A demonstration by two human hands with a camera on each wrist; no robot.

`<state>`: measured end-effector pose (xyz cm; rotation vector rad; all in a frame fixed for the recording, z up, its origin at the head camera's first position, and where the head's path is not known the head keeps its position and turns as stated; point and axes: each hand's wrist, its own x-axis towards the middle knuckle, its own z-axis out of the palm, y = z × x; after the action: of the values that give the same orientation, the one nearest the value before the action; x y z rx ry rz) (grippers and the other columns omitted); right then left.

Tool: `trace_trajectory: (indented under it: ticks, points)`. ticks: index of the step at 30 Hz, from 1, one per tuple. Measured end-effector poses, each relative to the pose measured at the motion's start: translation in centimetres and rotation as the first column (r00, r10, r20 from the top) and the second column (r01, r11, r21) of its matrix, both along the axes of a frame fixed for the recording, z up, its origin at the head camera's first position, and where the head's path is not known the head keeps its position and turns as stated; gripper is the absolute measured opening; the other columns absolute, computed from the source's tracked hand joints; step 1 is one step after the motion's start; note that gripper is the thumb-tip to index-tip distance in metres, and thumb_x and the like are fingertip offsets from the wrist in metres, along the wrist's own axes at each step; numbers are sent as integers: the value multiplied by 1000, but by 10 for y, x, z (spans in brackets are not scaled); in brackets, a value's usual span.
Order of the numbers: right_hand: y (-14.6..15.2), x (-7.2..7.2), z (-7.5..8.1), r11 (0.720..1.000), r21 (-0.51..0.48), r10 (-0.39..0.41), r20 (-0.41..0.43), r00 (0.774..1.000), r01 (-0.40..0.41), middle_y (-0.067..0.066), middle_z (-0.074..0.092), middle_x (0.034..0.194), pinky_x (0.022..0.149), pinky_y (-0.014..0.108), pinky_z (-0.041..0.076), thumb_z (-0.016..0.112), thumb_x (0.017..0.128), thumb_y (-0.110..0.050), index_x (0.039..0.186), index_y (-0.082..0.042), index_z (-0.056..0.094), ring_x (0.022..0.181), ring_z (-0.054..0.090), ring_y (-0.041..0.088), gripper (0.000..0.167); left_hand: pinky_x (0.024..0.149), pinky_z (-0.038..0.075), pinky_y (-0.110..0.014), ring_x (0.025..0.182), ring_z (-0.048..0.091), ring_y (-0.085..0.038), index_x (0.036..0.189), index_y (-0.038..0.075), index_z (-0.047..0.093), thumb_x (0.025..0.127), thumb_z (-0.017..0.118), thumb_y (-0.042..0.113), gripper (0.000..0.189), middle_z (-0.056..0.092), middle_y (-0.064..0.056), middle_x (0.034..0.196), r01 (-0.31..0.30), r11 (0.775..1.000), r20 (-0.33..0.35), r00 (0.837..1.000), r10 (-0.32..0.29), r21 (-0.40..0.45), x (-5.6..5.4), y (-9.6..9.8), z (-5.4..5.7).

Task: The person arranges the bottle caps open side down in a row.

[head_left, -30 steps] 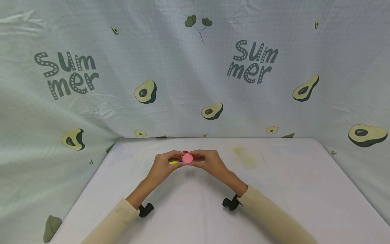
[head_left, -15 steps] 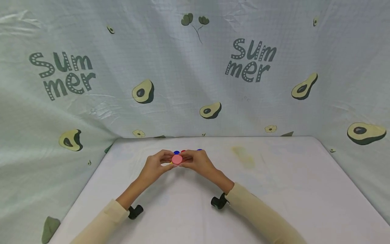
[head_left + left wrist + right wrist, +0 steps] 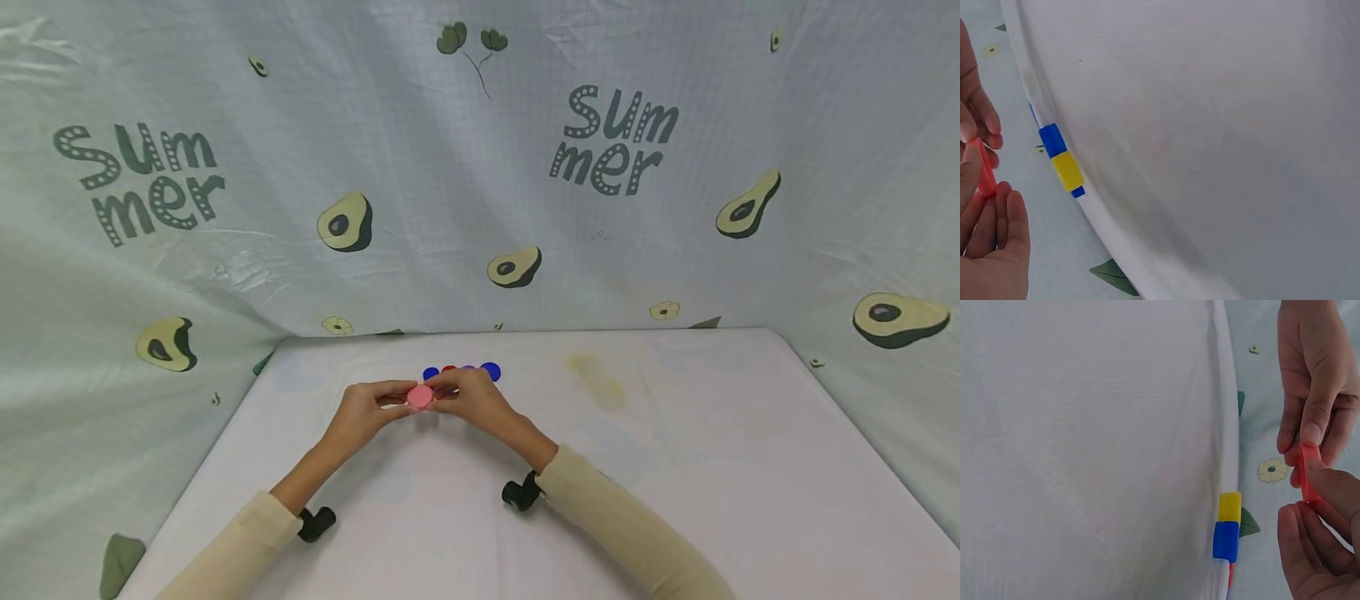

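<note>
Both hands meet around a small round pink-red disc (image 3: 420, 397) held above the table, toward its far edge. My left hand (image 3: 362, 417) pinches its left side between thumb and fingers. From the right, my right hand (image 3: 477, 397) pinches the opposite side. Seen edge-on in the left wrist view, the disc (image 3: 986, 175) is thin, with fingertips of both hands on its rim. The right wrist view also shows the disc (image 3: 1310, 472) upright between the two thumbs.
Behind the hands stand several small round-topped pieces, among them a blue one (image 3: 491, 372) and a red one (image 3: 448, 368), partly covered by the right hand. A yellow block-like piece (image 3: 1230, 506) shows near the table edge. A printed cloth (image 3: 420, 167) hangs behind the white table (image 3: 675, 467).
Both hands have moved left together, still holding the pink-red disc. The blue, red and purple tops behind them have come out from behind the hands. The head view has shifted slightly.
</note>
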<state>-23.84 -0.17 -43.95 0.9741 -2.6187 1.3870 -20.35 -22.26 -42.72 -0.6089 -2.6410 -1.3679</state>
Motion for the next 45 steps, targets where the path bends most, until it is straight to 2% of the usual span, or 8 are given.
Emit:
trace_trajectory:
  ticks: [5, 11, 15, 18, 25, 32, 37, 45]
  points:
    - [-6, 1, -2, 997, 30, -67, 35, 997, 66, 3, 74, 94, 76, 17, 56, 84, 84, -10, 112, -5, 78, 88, 70, 15, 29, 84, 60, -27, 102, 72, -34, 118, -3, 73, 83, 82, 3, 37, 73, -19, 116, 12, 1000, 47, 999, -12, 7, -7, -4, -4]
    - [-13, 5, -5, 991, 31, -130, 109, 986, 127, 4, 74, 93, 71, 17, 55, 85, 84, -8, 109, -4, 78, 83, 67, 11, 27, 82, 60, -26, 101, 73, -32, 120, -4, 71, 85, 81, 3, 37, 73, -20, 115, 23, 999, 180, 983, -27, 23, -14, -7, -7]
    - [-18, 6, -9, 991, -2, -136, 135, 982, 137, 6, 76, 93, 70, 16, 56, 84, 83, -6, 106, -2, 78, 80, 68, 11, 24, 81, 60, -26, 99, 73, -29, 118, -5, 71, 85, 80, 0, 35, 74, -18, 111, 29, 1000, 221, 975, -29, 4, -20, -11, -10]
    - [-22, 7, -11, 990, -17, -139, 122, 983, 142, 9, 76, 91, 70, 17, 56, 84, 82, -2, 103, 1, 77, 80, 70, 13, 22, 80, 60, -26, 98, 73, -28, 116, -4, 72, 84, 80, 0, 34, 74, -17, 110, 32, 999, 237, 971, -27, -16, -22, -13, -11]
    - [-26, 9, -15, 986, 6, -166, 110, 980, 166, 11, 77, 91, 72, 18, 58, 82, 83, 1, 105, 4, 77, 81, 72, 15, 23, 80, 60, -25, 98, 73, -27, 117, -5, 72, 84, 80, -2, 34, 74, -18, 110, 39, 999, 237, 971, -29, -36, -23, -12, -13]
    - [-29, 7, -20, 984, 20, -179, 54, 982, 178, 9, 77, 86, 69, 17, 56, 84, 80, 1, 100, 3, 79, 77, 71, 15, 20, 83, 59, -25, 99, 73, -29, 117, -6, 72, 85, 80, 0, 33, 74, -19, 110, 26, 999, 246, 969, -17, -33, -24, -13, -19]
    - [-29, 7, -23, 982, 30, -190, 94, 977, 188, 9, 77, 86, 70, 17, 57, 85, 80, -1, 99, 1, 79, 80, 72, 16, 20, 82, 59, -24, 96, 73, -26, 115, -4, 74, 84, 82, 3, 33, 76, -17, 107, -8, 999, 262, 965, 20, -47, -23, -12, -21]
    - [-31, 2, -24, 975, 64, -220, 121, 968, 213, 8, 77, 87, 72, 17, 58, 84, 81, -1, 100, 0, 80, 81, 73, 16, 20, 80, 60, -25, 92, 72, -24, 113, -5, 74, 83, 82, 0, 31, 75, -17, 105, -49, 996, 227, 972, 66, -78, -24, -7, -21]
